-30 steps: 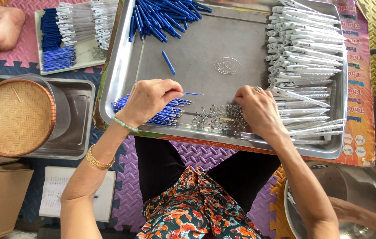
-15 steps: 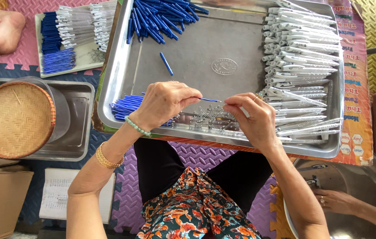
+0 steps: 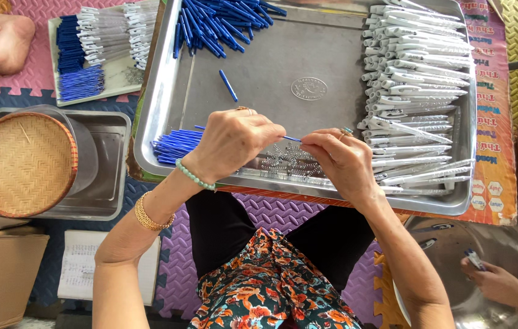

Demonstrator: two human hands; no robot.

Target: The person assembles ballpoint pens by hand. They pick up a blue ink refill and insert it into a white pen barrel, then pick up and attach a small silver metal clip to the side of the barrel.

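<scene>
Left hand and right hand pinch one blue refill between them, above the steel tray (blue refills leftward, white pen barrels rightward, small springs beneath).

bright even daylight, soft shadows, mild glare on the steel tray, sharp focus

Seen from above, a seated person's left hand and right hand meet over a large shiny steel tray, pinching a thin blue pen refill between their fingertips. Beneath the hands lies a heap of small metal springs. A bundle of blue refills sits to the left, and white plastic pen barrels are stacked along the tray's right side. A round woven basket rests on the floor mat at far left.
</scene>
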